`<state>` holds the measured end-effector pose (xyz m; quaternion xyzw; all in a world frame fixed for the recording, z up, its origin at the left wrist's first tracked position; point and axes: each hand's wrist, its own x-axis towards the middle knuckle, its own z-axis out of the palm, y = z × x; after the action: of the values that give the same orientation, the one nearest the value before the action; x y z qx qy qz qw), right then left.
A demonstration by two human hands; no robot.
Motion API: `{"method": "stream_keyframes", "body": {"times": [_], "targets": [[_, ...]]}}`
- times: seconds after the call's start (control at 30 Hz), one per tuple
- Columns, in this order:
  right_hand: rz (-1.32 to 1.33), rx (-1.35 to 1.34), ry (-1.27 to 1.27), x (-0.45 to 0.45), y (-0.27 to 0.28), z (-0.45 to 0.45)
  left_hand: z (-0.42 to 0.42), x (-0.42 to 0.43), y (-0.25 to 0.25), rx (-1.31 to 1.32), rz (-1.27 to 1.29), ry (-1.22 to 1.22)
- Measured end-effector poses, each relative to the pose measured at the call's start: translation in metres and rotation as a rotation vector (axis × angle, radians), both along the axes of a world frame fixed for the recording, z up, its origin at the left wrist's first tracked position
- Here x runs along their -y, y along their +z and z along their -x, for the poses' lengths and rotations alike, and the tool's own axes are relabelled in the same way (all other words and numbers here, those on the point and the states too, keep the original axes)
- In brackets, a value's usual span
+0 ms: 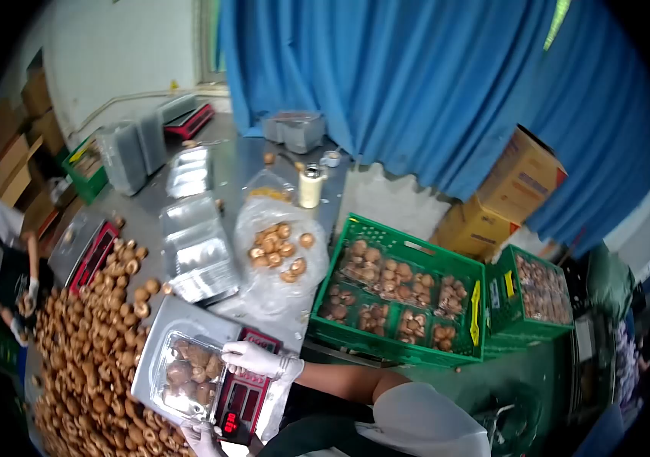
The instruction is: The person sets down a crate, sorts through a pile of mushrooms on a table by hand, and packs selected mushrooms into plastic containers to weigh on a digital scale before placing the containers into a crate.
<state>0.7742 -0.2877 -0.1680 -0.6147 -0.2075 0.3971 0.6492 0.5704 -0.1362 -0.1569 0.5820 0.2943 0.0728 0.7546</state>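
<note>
A clear plastic box of shiitake mushrooms [191, 375] lies on the pale platform of a weighing scale [156, 335]. My right hand [258, 360], in a white glove, grips the box's near upper edge with bent fingers. At the lower corner of the same box, my gloved left hand [201, 437] has its fingers closed on the rim; part of that hand is cut off by the frame. Red digits glow on the scale's red panel [244, 405], beside the box. Loose shiitake mushrooms [89, 358] form a big heap just beyond the scale.
Stacked clear trays [197, 247] and a plastic bag with mushrooms [279, 263] lie past the scale. To the right stands a green crate [401, 346] of packed mushrooms, with another green crate [527, 327] behind. A bottle [310, 186] stands farther back. A co-worker [16, 274] is at left.
</note>
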Motion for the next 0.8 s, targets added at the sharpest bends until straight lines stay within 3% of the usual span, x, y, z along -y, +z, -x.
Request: {"method": "stream_keyframes", "body": {"times": [0.03, 0.1, 0.13, 0.2, 0.27, 0.37, 0.53, 0.57, 0.6, 0.63, 0.67, 0.7, 0.73, 0.8], "targets": [[0.0, 0.004, -0.033, 0.012, -0.003, -0.009, -0.003, 0.0, 0.009, -0.1, -0.073, -0.099], [-0.178, 0.835, -0.353, 0.046, -0.004, -0.026, -0.024, 0.032, 0.054, -0.197, -0.245, -0.206], [-0.172, 0.272, -0.348, 0.074, 0.02, -0.026, -0.046, 0.063, 0.086, -0.195, -0.343, -0.218], [-0.028, 0.15, -0.545, 0.128, 0.074, -0.037, -0.054, 0.064, 0.067, 0.057, -0.24, -0.229], [-0.025, 0.446, -0.724, 0.193, 0.061, -0.055, -0.064, 0.068, 0.055, 0.246, -0.138, -0.237], [0.143, 0.498, -0.949, 0.29, 0.08, -0.062, -0.08, 0.077, 0.055, 0.224, -0.108, -0.21], [0.324, 0.404, -1.268, 0.443, 0.047, -0.081, -0.093, 0.095, 0.061, 0.195, -0.111, -0.235], [0.464, 0.555, -1.269, 0.481, 0.024, -0.089, -0.093, 0.098, 0.063, 0.19, -0.115, -0.225], [0.419, 0.432, -1.289, 0.485, 0.041, -0.082, -0.092, 0.094, 0.056, 0.15, -0.098, -0.223], [0.597, 0.502, -1.359, 0.524, 0.005, -0.094, -0.091, 0.09, 0.049, 0.11, -0.08, -0.221], [1.283, 0.746, -1.39, 0.531, -0.002, -0.1, -0.09, 0.086, 0.043, 0.071, -0.061, -0.219], [1.283, 0.794, -1.464, 0.528, -0.002, -0.108, -0.086, 0.076, 0.023, 0.074, -0.012, -0.237], [1.09, 0.858, -1.506, 0.518, 0.002, -0.12, -0.083, 0.074, 0.016, 0.086, 0.023, -0.24], [0.846, 0.858, -1.33, 0.476, 0.008, -0.152, -0.073, 0.075, 0.012, 0.106, 0.006, -0.194]]}}
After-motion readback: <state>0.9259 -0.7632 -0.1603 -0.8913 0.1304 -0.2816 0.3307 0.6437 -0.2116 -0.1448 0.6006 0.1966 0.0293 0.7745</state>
